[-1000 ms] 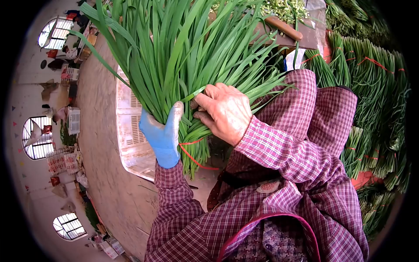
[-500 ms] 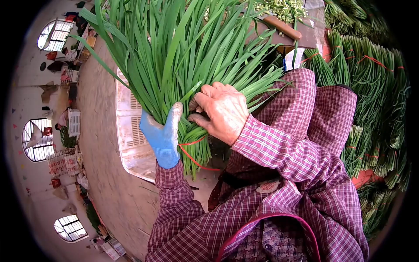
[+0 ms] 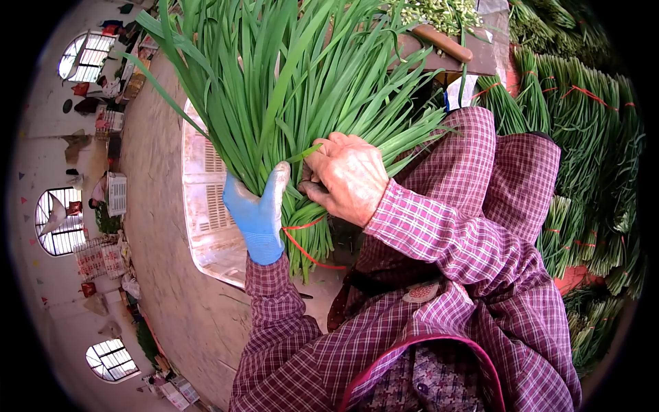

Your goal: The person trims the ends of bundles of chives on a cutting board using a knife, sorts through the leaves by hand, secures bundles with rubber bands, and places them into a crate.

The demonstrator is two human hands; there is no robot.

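Note:
My left hand (image 3: 254, 209), in a blue glove with a pale dirty palm and thumb, is wrapped round a big bunch of garlic chives (image 3: 274, 89). The long flat leaves fan out upward, and the cut stems point down below the glove. A red tie (image 3: 305, 225) circles the stems just under the grip, one loose end trailing right. My bare right hand (image 3: 350, 177) lies against the bunch's right side with fingers curled. Between its thumb and forefinger a single chive leaf (image 3: 304, 154) sticks out leftward. The tips of its other fingers are partly hidden.
A white plastic crate (image 3: 206, 185) stands on the floor behind my left hand. Upper right, a brown-handled knife (image 3: 443, 43) lies on a low table beside pale trimmings (image 3: 439, 15). Tied chive bundles (image 3: 583, 137) are stacked along the right.
The leaf at my right fingers has swung from pointing up to pointing left. My right fingers have drawn closer together. The bunch and my left hand have shifted slightly right.

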